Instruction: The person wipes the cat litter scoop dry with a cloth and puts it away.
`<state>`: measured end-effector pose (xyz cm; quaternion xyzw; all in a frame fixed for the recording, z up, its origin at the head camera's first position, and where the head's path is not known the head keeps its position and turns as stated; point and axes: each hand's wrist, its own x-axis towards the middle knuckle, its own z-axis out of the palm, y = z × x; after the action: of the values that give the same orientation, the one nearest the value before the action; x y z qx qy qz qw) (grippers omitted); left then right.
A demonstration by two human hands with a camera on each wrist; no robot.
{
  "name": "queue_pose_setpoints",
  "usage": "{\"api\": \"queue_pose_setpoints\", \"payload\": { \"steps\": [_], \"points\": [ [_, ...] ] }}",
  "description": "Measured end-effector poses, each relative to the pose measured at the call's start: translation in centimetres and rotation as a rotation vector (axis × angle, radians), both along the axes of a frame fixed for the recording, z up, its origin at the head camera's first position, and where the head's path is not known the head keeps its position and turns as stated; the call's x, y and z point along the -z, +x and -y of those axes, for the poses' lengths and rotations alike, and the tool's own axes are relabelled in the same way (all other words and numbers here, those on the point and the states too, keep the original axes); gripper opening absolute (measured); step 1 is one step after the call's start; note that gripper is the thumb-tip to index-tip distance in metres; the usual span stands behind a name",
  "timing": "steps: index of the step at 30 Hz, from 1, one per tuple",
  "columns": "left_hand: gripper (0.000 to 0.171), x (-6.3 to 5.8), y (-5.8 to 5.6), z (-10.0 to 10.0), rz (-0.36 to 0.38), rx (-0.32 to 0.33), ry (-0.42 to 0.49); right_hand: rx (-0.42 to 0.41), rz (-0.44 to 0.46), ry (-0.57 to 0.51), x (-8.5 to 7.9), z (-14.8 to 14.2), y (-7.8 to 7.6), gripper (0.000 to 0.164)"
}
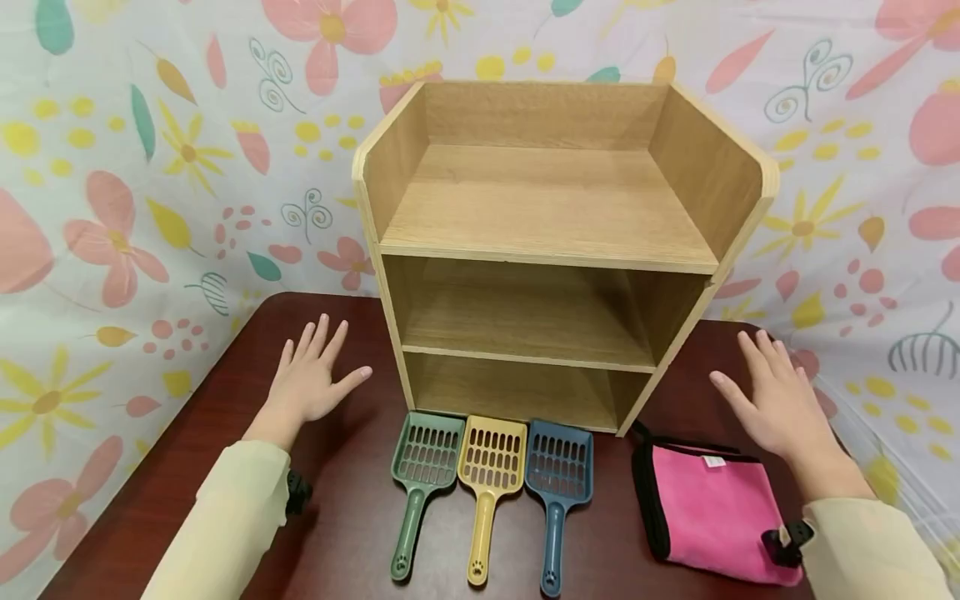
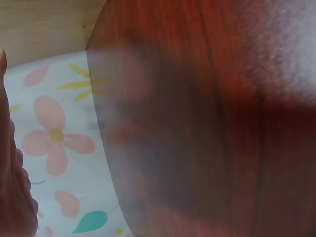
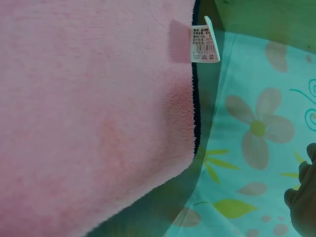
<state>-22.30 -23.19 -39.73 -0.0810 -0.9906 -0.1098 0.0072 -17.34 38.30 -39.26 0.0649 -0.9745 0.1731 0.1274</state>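
Observation:
My left hand (image 1: 306,379) hovers over the table left of the wooden shelf (image 1: 525,208), fingers straight and spread, holding nothing. On the other side, my right hand (image 1: 780,404) is held above the pink cloth (image 1: 716,508), its fingers also spread. Three slotted litter scoops lie in a row before the shelf, handles toward me: a green scoop (image 1: 409,533), a yellow scoop (image 1: 482,533) and a blue scoop (image 1: 553,542). In the right wrist view the folded cloth (image 3: 98,108) shows a white label (image 3: 204,43) on its dark edge.
The shelf stands at the back of a dark red-brown table (image 1: 337,550), with two compartments below an open top tier. A white curtain (image 1: 180,167) with printed flowers hangs behind and along both sides. Black wrist cameras sit on both sleeves.

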Motion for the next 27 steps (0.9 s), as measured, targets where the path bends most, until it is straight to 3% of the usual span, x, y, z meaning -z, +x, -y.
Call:
{"api": "queue_pose_setpoints", "payload": {
  "steps": [12,27],
  "points": [
    [0.090,0.8,1.4,0.2,-0.027,-0.011,0.064,-0.043,-0.014,-0.074,0.5,0.1,1.6,0.073],
    [0.095,1.6,3.2,-0.4,-0.018,-0.006,0.132,-0.023,0.044,-0.121,0.5,2.3,3.7,0.080]
  ]
}}
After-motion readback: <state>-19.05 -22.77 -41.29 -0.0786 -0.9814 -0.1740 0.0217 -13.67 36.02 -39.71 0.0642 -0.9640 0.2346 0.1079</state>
